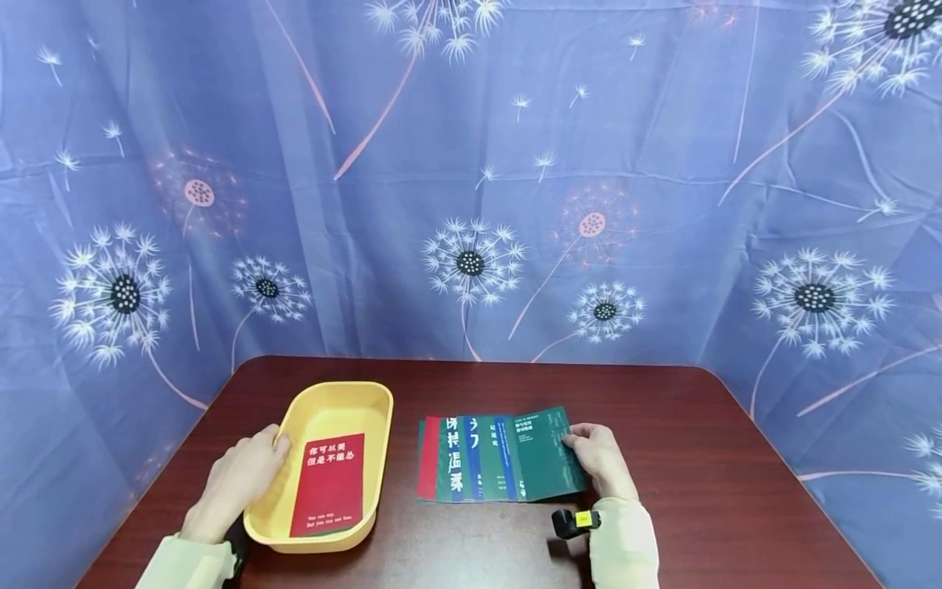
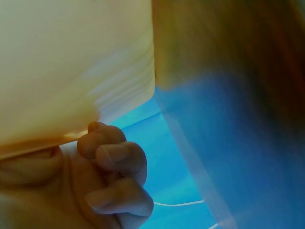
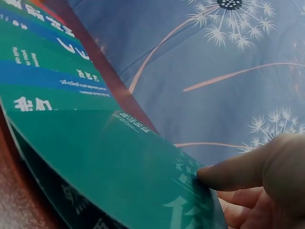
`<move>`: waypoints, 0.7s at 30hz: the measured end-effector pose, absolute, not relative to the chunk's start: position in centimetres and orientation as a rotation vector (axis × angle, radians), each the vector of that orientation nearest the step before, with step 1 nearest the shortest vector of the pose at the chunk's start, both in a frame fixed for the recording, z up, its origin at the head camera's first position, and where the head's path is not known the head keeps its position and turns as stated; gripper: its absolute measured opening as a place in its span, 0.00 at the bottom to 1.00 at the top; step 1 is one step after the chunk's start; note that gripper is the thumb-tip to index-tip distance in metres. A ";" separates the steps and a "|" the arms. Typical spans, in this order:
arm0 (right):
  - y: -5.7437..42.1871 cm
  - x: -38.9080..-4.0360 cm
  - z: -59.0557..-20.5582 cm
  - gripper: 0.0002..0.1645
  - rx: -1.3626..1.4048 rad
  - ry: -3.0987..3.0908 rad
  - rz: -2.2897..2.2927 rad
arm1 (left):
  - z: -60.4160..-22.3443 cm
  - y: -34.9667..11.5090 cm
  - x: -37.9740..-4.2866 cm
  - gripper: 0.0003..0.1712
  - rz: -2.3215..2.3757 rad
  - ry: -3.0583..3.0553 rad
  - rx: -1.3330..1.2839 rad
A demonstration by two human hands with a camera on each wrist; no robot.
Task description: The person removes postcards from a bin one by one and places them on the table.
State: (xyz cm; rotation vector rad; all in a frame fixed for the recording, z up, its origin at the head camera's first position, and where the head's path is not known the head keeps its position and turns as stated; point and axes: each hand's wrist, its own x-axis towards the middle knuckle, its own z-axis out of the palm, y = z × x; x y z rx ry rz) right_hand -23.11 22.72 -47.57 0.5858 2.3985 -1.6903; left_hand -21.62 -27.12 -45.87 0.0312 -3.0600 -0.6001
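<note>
On the left of the table, my left hand grips the near-left rim of a yellow plastic basin. Its curled fingers show against the basin wall in the left wrist view. Inside the basin lies a red card with white writing, and a thin green edge peeks out beneath it. My right hand pinches the right edge of a dark green card, thumb on top. That card's right side is lifted and bent in the right wrist view. Its left part joins a fanned row of cards.
The row overlaps sideways in red, green and blue strips with white print. Dark reddish wood makes up the table. A blue dandelion-patterned curtain hangs behind the table and along both sides. A black wrist camera sits by the right cuff.
</note>
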 end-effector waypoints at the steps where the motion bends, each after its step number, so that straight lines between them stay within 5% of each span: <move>1: 22.7 -23.1 -47.8 0.16 0.448 2.502 -1.770 | -45.9 -27.1 -21.6 0.19 -0.601 -3.060 0.030; 21: 22.5 -22.3 -45.5 0.22 0.451 2.944 -1.120 | -45.7 -26.9 -21.4 0.19 -0.594 -3.066 0.030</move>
